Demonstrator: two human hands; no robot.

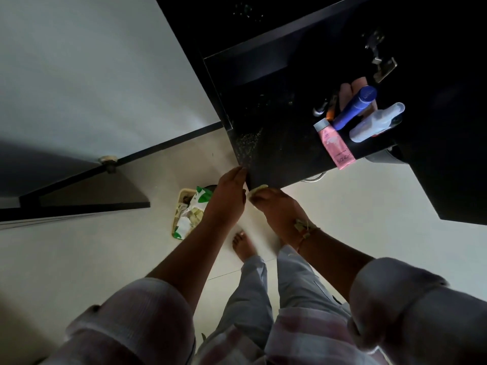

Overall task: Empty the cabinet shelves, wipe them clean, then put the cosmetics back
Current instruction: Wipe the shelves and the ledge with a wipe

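A black cabinet shelf (279, 143) juts toward me, speckled with dust near its front left corner. My left hand (229, 191) is cupped against that corner edge, holding nothing that I can see. My right hand (274, 204) sits just under the front edge, shut on a small pale yellow cloth (259, 188). At the shelf's right end lie a pink tube (336, 147), a blue tube (354, 108), a white spray bottle (375, 123), and an orange item with a metal-capped one (326, 109).
An open cabinet door (87, 61) stands at the left, with a round knob (108, 160). A small basket of packets (188, 214) rests on the pale tiled floor beside my bare foot (243, 248). A metal hinge (382, 64) shows inside the cabinet.
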